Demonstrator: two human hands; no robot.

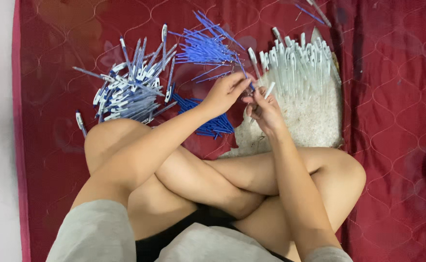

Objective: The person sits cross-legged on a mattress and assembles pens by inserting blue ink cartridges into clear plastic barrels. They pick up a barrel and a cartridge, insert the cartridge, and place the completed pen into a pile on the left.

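Spread over the floor, a red quilted mat (pixel 383 97) is carrying pen parts while the left hand (pixel 225 92) is pinching a thin blue refill (pixel 246 76) toward the clear barrel (pixel 270 90) gripped in the right hand (pixel 264 111), likely slipping and dropping into the blue refill pile (pixel 208 46) just beyond the hands.

A dark red quilted mat (pixel 387 160) covers the floor, with a heap of finished blue-and-white pens (pixel 128 90) at far left, loose blue refills (pixel 204 46) far centre, and clear pen barrels (pixel 298 63) on a white cloth (pixel 315 121) at right.
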